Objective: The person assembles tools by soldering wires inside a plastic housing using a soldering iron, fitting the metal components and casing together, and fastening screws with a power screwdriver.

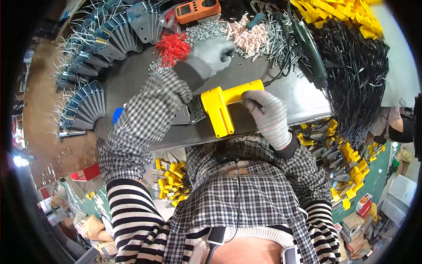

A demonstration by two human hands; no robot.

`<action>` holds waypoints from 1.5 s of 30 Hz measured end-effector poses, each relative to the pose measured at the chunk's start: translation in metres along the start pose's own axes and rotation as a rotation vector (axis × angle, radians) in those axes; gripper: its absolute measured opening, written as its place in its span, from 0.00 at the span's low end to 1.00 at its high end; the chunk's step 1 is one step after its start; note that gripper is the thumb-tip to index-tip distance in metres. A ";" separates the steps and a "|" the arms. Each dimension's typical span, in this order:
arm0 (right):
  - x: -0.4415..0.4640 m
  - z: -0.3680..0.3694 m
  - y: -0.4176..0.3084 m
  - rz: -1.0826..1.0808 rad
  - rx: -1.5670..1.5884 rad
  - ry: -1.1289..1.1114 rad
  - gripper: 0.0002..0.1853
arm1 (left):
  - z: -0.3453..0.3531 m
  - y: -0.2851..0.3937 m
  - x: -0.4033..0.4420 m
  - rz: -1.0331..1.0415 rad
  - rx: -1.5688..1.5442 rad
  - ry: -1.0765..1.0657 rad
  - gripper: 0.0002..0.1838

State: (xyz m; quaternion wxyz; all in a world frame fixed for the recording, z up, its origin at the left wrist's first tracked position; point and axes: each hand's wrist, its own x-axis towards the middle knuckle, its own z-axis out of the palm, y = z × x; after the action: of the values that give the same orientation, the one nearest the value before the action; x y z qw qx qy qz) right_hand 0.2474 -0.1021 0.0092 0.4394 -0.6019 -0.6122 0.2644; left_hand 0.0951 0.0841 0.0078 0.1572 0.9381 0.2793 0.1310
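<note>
My left hand (pixel 213 55), in a grey glove, hovers at the back of the bench over small metal screws (pixel 204 31). Its fingers are curled together, and whatever lies inside them is hidden. My right hand (pixel 270 116), in a striped white glove, grips the right end of a yellow plastic handle (pixel 216 112) with thumb and fingers. A perforated metal plate (pixel 193 112) sits at the handle's left side, partly under my left sleeve. From the handle's right end runs a black cable (pixel 277 78).
Red sleeves (pixel 173 47), pale pink pieces (pixel 249 37) and long screws (pixel 281 42) lie in heaps. An electric screwdriver (pixel 310 55) rests right, beside black cables (pixel 351 70). Metal brackets (pixel 85 108) line the left. An orange meter (pixel 198 9) and yellow parts (pixel 343 13) are behind.
</note>
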 end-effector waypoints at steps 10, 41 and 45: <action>-0.011 0.016 0.010 0.223 0.467 0.077 0.07 | -0.011 0.029 -0.056 -0.320 -1.131 -0.123 0.16; 0.114 -0.132 0.104 0.169 -1.095 0.127 0.33 | -0.008 0.108 -0.033 0.186 0.439 -0.298 0.10; 0.106 -0.150 0.077 -0.193 -0.567 0.476 0.29 | 0.018 0.127 -0.034 0.102 0.459 -0.401 0.06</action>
State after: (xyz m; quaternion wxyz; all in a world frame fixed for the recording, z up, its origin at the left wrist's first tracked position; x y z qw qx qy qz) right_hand 0.4266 -0.0193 0.0376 0.4084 -0.6836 -0.5957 -0.1054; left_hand 0.1349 -0.0399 0.0321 -0.0138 0.9691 0.2174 -0.1156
